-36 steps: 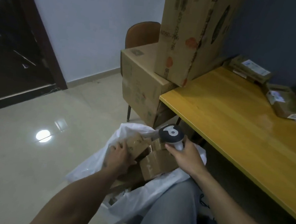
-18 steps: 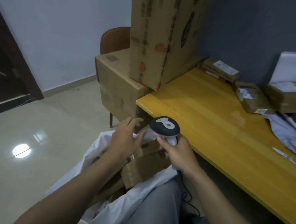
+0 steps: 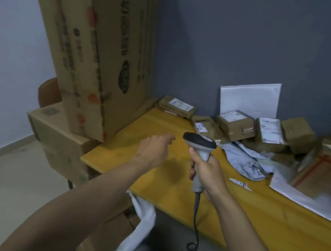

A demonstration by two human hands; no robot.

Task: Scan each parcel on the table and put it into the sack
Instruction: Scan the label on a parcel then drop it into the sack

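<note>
Your arms extended over the yellow wooden worktop point(image 3: 139, 135).
Your right grip point(image 3: 207, 170) is wrapped round the handle of the grey, black-headed handheld barcode scanner point(image 3: 199, 142), which stands upright above the worktop. Your left grip point(image 3: 153, 150) is loose, its fingers relaxed and holding nothing, above the bare near-left corner. The brown cardboard parcels with white labels point(image 3: 235, 124) lie clustered along the grey back wall point(image 3: 251, 42), well apart from both grips. The white plastic sack point(image 3: 145, 215) shows below the worktop's near edge.
</note>
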